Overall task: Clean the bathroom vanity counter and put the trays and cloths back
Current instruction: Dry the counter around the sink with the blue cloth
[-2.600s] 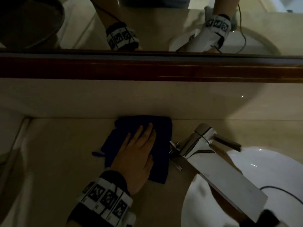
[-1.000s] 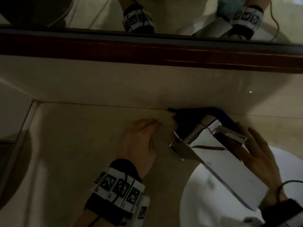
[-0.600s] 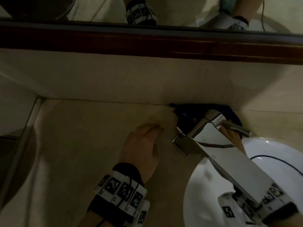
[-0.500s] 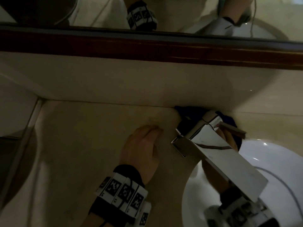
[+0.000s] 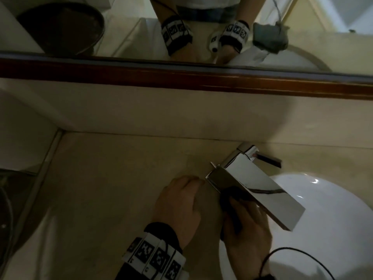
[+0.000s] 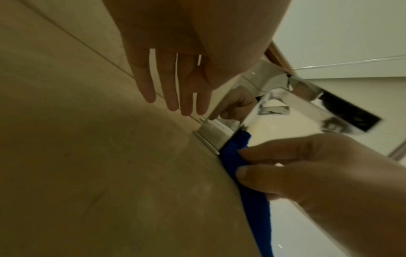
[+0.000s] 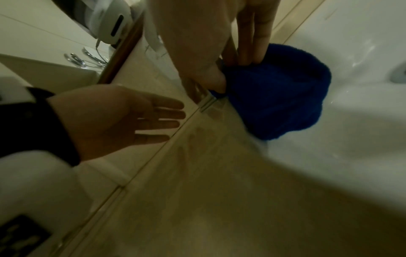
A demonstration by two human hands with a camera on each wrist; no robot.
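Observation:
A dark blue cloth is bunched against the foot of the chrome faucet, where the beige counter meets the white sink. My right hand grips the cloth under the spout, thumb and fingers pinching it. In the head view only a dark edge of the cloth shows. My left hand rests flat on the counter just left of the faucet base. Its fingers are straight and hold nothing.
A mirror with a dark wooden frame runs above the beige backsplash. It reflects a dark round bowl and a grey cloth. A black cable loops over the sink rim by my right wrist.
The cloth went from under my left hand round behind the faucet into my right hand. It has come forward, under the spout. My left hand stayed resting on the counter.

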